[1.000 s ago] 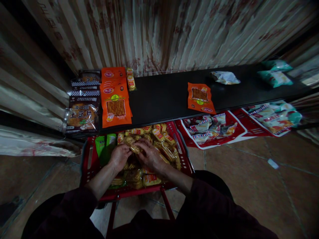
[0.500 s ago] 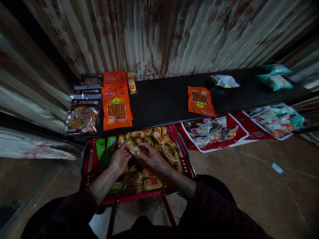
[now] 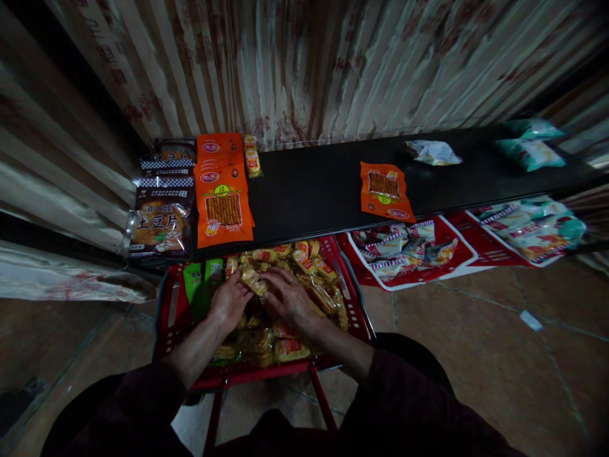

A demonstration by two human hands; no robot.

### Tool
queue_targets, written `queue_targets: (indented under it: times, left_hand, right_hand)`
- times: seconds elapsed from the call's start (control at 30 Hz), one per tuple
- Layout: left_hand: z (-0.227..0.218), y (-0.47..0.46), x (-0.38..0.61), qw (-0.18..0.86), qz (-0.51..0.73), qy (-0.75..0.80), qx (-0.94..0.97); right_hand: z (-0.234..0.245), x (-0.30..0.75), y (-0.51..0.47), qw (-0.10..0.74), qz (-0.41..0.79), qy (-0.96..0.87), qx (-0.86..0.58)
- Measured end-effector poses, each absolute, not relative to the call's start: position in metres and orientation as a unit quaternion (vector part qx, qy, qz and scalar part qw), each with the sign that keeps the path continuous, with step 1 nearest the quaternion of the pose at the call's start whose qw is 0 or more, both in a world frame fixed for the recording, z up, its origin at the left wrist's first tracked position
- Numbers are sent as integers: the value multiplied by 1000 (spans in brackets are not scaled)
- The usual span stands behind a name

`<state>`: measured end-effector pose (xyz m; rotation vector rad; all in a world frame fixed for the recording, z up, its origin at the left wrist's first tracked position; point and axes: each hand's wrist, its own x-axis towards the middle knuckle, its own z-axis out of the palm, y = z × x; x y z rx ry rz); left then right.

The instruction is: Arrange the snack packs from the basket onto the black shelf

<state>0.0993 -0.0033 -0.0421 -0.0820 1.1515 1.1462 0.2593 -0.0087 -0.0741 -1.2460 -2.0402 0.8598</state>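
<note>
Both hands are over a red shopping basket (image 3: 223, 379) filled with yellow packets of biscuits. Between them is one clear-wrapped biscuit packet (image 3: 254, 281). My left hand (image 3: 229, 302) grips its left end with thumb and fingers. My right hand (image 3: 289, 299) closes on its right end, fingers bent over the top. Below the wrists lie more biscuit packets (image 3: 290, 349), some with red and orange labels. Green snack bags (image 3: 194, 287) stand at the basket's left side, beside my left hand.
A black shelf (image 3: 304, 190) crosses behind the basket. On it are brown potato-chip bags (image 3: 162, 219), orange snack packets (image 3: 223, 206), a small yellow packet (image 3: 252, 157), a lone orange packet (image 3: 385, 190), a white bag (image 3: 432, 153) and teal bags (image 3: 533, 153). Red baskets (image 3: 469, 263) with bags stand right.
My right hand has its fingers bent further over the held packet. The packet stays in nearly the same place. The view has shifted slightly.
</note>
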Motion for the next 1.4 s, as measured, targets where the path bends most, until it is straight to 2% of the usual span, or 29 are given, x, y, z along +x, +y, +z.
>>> queue_targets:
  times: [0.27,0.73,1.1,1.23,1.4]
  left_hand:
    - [-40,-4,103,675,504,538,-24]
    - [-40,-6,100,702,484,521,-25]
    - [-39,-9,99,722,494,484,2]
    - [-44,-12,101,717,472,510,64]
    - [-53,-19,104,695,442,547,148]
  right_hand:
    - [-78,262,-11,281,224,-823,-441]
    - [-69,260,-15,232,217,-851,-419]
    - [-59,259,-14,221,157,-818,-507]
    - [-62,261,-13,228,199,-778,-551]
    - [-62,260,-10,258,353,-701,-563]
